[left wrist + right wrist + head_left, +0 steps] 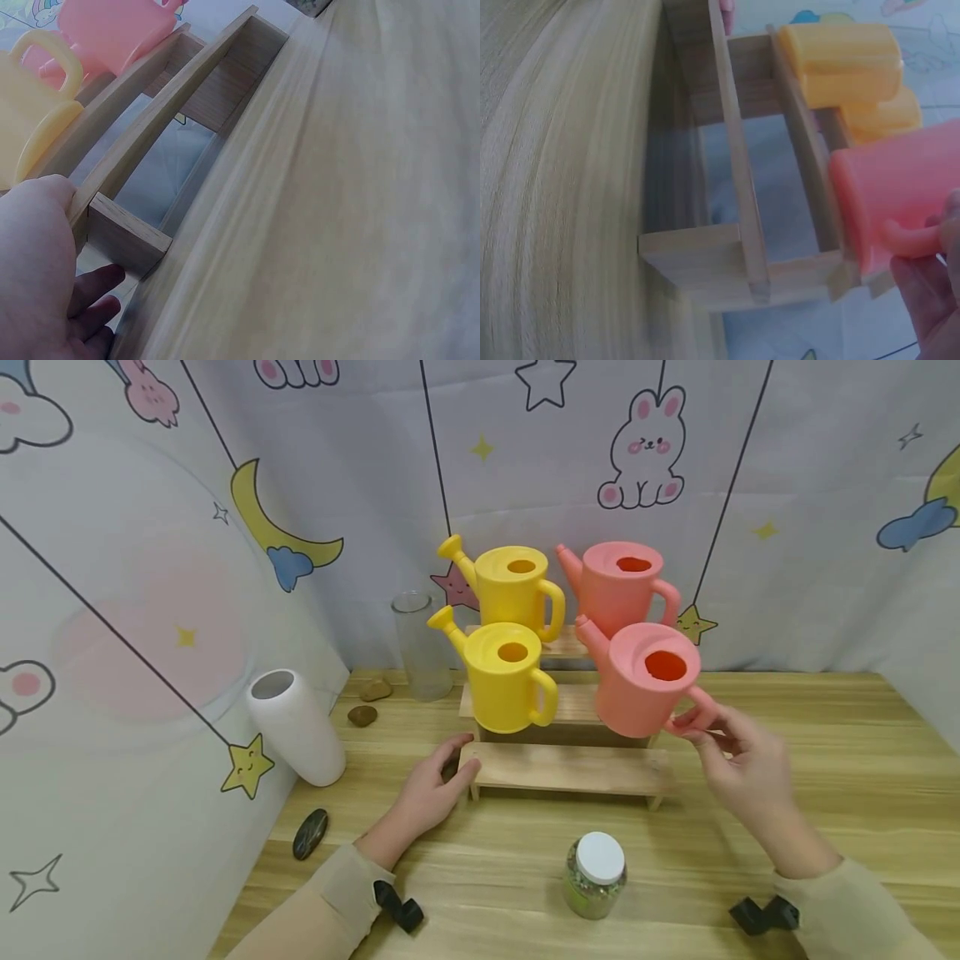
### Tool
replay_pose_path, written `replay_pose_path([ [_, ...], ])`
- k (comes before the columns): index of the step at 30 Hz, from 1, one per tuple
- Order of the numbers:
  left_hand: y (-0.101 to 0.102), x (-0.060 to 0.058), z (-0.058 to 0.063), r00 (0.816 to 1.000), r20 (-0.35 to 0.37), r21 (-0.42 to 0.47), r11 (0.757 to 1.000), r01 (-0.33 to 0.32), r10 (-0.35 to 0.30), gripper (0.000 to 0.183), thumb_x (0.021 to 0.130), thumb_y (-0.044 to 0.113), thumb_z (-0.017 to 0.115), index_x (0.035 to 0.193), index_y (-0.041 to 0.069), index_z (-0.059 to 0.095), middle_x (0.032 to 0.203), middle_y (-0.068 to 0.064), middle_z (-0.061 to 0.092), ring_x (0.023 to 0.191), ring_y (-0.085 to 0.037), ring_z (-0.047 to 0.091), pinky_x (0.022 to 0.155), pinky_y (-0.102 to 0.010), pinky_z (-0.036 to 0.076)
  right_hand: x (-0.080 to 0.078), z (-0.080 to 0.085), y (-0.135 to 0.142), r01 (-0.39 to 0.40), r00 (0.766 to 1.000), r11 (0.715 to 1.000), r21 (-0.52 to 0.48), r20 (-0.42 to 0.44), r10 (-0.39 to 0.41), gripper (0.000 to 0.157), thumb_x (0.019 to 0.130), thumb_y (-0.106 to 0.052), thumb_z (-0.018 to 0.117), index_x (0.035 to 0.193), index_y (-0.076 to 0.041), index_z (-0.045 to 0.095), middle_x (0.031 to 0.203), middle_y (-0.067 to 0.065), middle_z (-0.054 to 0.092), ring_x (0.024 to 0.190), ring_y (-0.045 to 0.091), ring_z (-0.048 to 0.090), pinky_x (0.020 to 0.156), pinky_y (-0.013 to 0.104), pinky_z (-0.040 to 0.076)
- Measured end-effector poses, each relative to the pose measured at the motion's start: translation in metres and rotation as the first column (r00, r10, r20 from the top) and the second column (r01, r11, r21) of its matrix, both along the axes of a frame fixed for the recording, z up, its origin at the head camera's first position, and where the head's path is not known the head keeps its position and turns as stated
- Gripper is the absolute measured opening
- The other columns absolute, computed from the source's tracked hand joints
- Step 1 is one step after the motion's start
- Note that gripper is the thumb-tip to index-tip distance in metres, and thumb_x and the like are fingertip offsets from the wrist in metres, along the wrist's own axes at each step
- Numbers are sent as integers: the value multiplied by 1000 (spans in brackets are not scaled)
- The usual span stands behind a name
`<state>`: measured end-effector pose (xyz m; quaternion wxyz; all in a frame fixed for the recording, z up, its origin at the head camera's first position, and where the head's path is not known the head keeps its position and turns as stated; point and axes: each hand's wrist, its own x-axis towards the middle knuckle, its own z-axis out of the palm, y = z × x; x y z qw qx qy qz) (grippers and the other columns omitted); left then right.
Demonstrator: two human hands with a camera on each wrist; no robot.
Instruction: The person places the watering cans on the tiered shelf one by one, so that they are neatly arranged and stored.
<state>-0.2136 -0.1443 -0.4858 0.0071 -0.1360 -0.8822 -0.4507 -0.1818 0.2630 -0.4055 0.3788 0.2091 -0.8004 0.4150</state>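
At the centre of the head view stands a stepped wooden stand (566,768). My left hand (435,785) grips the left end of its lowest step, thumb on top and fingers beside it. My right hand (750,768) pinches the handle of the front pink watering can (645,685), slightly tilted at the right of the middle step; in the right wrist view its base is at the step's edge. A front yellow watering can (501,681) sits left on that step. Behind, on the top step, are another yellow watering can (510,585) and another pink watering can (618,585).
A lidded glass jar (595,877) stands in front of the stand. To the left are a white vase (296,727), a clear glass cylinder (422,647), a dark stone (311,833) and two brown stones (362,716). A printed curtain (375,485) closes off the back.
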Motion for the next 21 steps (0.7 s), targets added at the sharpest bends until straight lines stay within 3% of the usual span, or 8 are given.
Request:
replay_pose_path([
  [6,-1,-1,-2,1000,-13,4,1000,8,-8,54,100,61,54,148,37,50,143,2,63,133,-18,61,111,-44,50,0,-2,-1,6,999,1000,8,53,-6,40,79,17,77,114,-2,73,87,11,74,92,-13,68,80,4,52],
  [15,-2,-2,-5,1000,-30,0,1000,10,-10,54,100,61,54,147,36,50,142,1,64,132,-18,61,110,-45,50,0,-1,-4,7,996,1000,1,86,-7,59,80,16,76,133,-9,68,90,12,74,93,-15,66,80,3,51],
  [21,-1,-1,-4,1000,-20,0,1000,8,-8,53,99,62,54,147,39,50,141,1,65,132,-18,62,110,-45,50,0,-2,-5,19,996,1000,-15,88,-18,57,78,15,78,131,-6,69,92,13,74,91,-17,65,79,2,51],
])
